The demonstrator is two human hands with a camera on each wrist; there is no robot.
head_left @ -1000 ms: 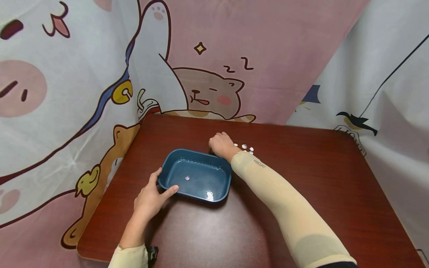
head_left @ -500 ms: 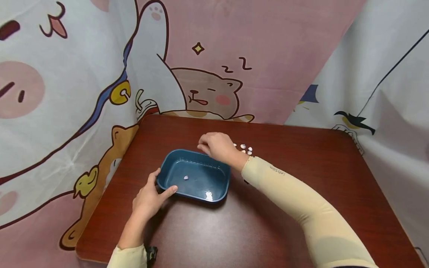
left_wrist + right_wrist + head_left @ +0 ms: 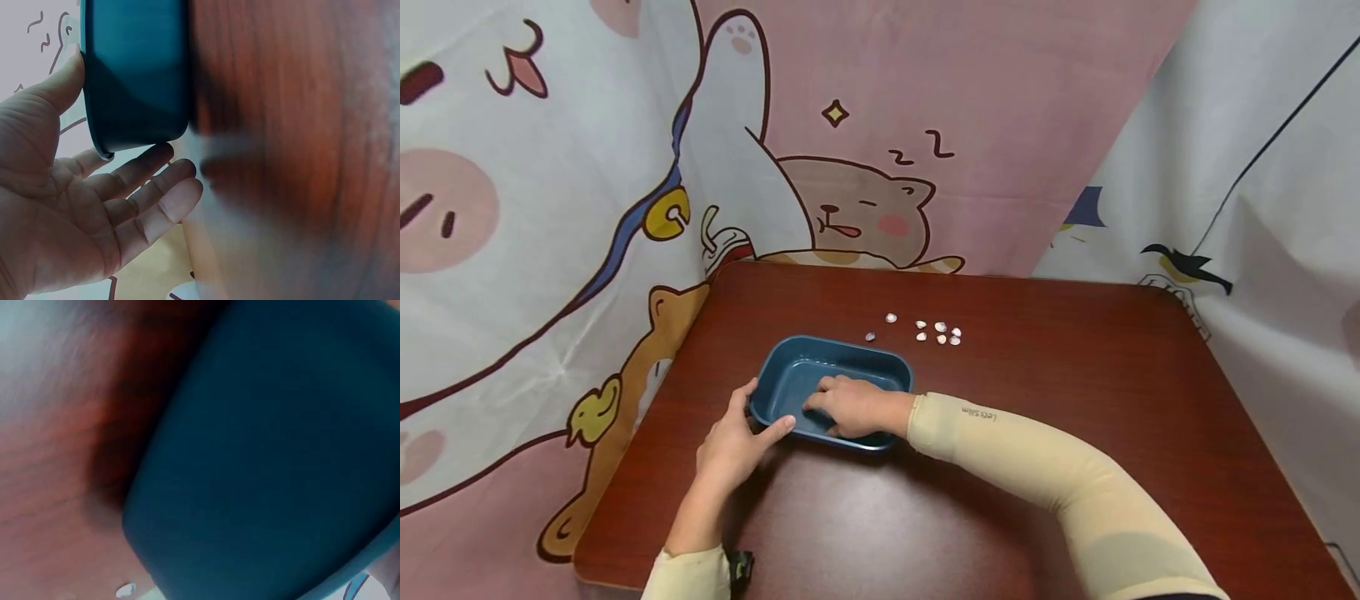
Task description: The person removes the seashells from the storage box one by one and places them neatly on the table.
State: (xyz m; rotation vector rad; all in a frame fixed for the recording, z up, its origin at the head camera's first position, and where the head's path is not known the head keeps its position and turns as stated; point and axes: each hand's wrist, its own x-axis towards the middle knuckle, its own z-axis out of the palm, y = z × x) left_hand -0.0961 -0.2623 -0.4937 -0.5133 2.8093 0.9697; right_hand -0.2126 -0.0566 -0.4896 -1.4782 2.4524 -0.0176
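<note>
A blue plastic box (image 3: 842, 350) stands on the table. My left hand (image 3: 730, 442) holds its left front corner, thumb over the front rim and fingers along the end wall. In the left wrist view the fingers (image 3: 165, 203) reach round the end of the box. Inside the box, my right hand (image 3: 853, 408) points its fingers down at the floor, thumb and fingertips apart. No shell shows in the box, whose floor is partly hidden under this hand. Just behind the box lie a small purplish shell (image 3: 870, 337) and a white shell (image 3: 891, 317).
Several small white shells (image 3: 941, 327) lie in two short rows on the reddish-brown table (image 3: 1075, 367), right of the box's back. One shell (image 3: 125, 590) shows in the right wrist view. Printed cloth curtains (image 3: 1000, 125) stand close behind the table and at both sides.
My right hand has moved from the table behind the box into it, over where a small shell was lying. The shells behind the box are uncovered now. The left hand stays at the corner.
</note>
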